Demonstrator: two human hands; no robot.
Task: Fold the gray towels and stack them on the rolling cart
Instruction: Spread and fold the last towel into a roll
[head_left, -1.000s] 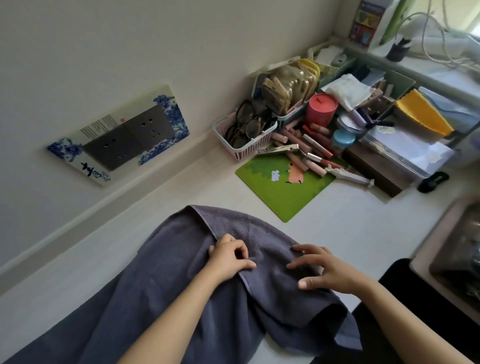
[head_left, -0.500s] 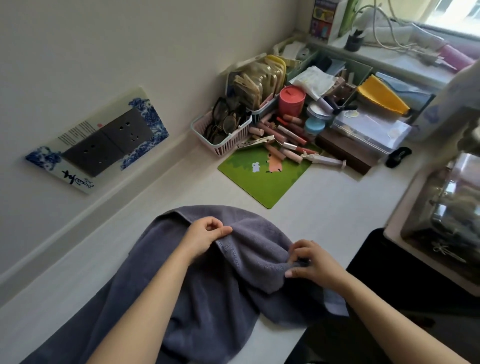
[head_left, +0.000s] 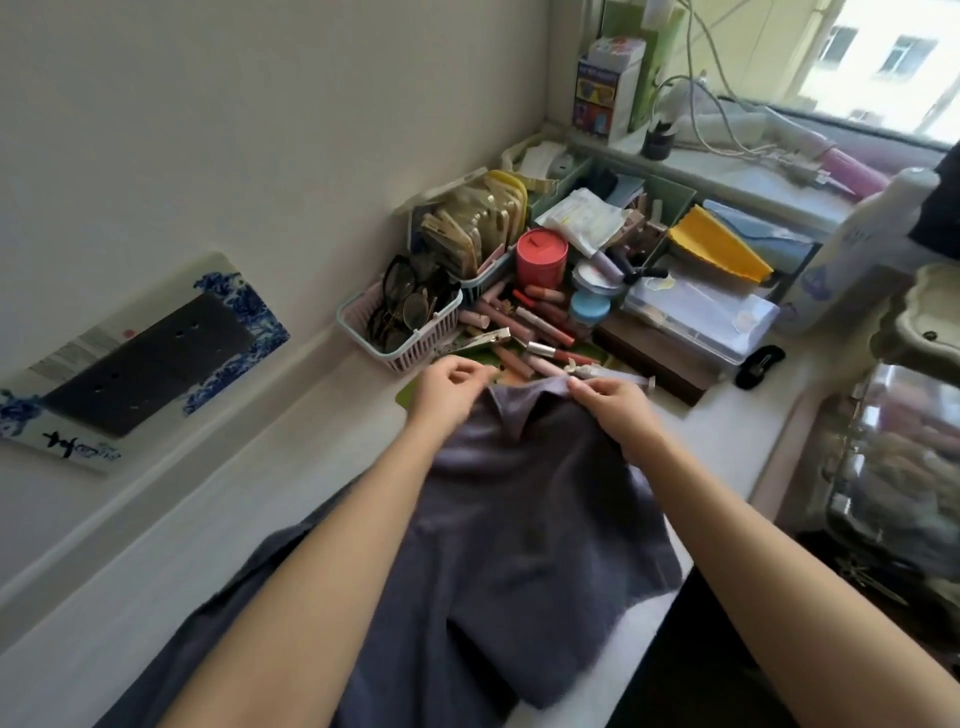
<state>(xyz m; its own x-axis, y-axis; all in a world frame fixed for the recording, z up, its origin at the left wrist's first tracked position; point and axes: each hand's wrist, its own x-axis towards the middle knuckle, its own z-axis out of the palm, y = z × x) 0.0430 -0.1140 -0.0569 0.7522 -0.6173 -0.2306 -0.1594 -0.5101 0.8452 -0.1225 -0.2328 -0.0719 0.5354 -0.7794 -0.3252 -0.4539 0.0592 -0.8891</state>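
Observation:
A gray towel (head_left: 524, 530) is lifted off the white counter (head_left: 260, 478), hanging from its top edge and trailing down to the lower left. My left hand (head_left: 447, 387) pinches the towel's upper left corner. My right hand (head_left: 613, 402) grips the upper right corner, where a lighter hem folds over. Both arms reach forward over the towel. No rolling cart is in view.
Just beyond my hands lie a green mat (head_left: 410, 392), a pink basket of glasses (head_left: 410, 322), several lipsticks (head_left: 535, 322), a red tin (head_left: 541, 257) and stacked boxes (head_left: 691, 317). A wall socket plate (head_left: 140, 358) is at left. A glass container (head_left: 893, 467) stands at right.
Both hands have risen and moved forward, pulling the towel's edge up off the counter toward the clutter. The towel now hangs stretched between them instead of lying bunched.

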